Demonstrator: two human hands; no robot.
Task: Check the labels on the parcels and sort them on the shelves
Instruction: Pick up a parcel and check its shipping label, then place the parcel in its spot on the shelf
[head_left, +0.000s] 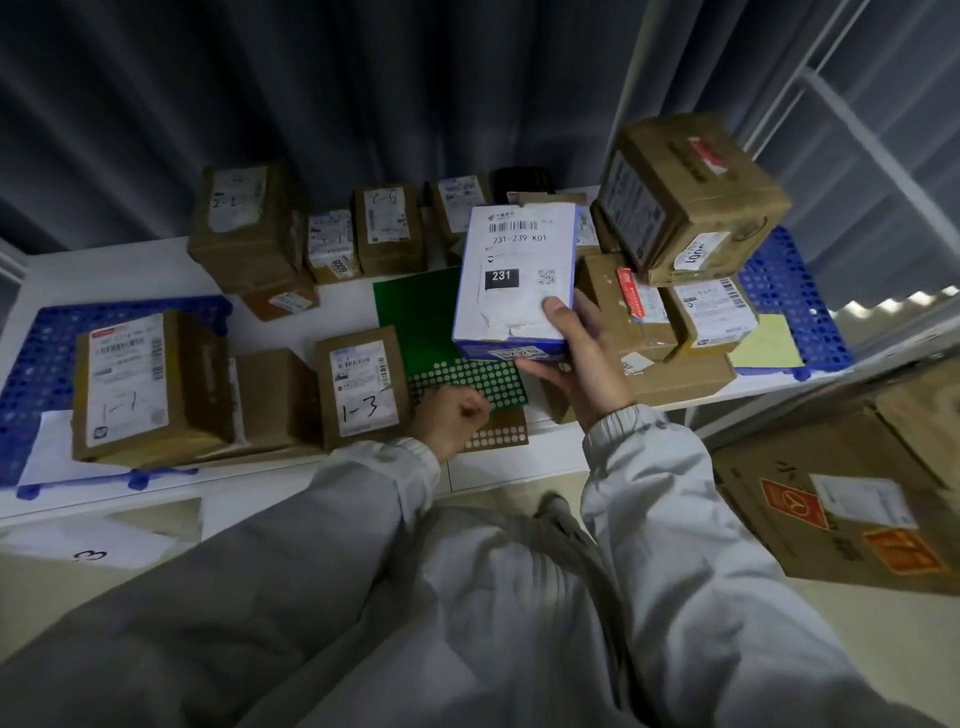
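My right hand (576, 358) grips a white and blue parcel (511, 280) by its near right corner and holds it up above the white shelf (130, 270). Its label faces me and reads 231-239 K01. My left hand (454, 415) is curled into a fist and holds nothing, resting by a green dotted sheet (415, 312). Brown parcels marked 1-1 (135, 384) and 1-3 (361, 387) stand at the near left. Several more labelled brown parcels line the back.
A pile of brown parcels (680, 249) leans at the right, over a blue perforated tray (789, 312). Another blue tray (36, 374) lies at the left. A large carton (852, 499) stands on the floor at the right. Grey curtain hangs behind.
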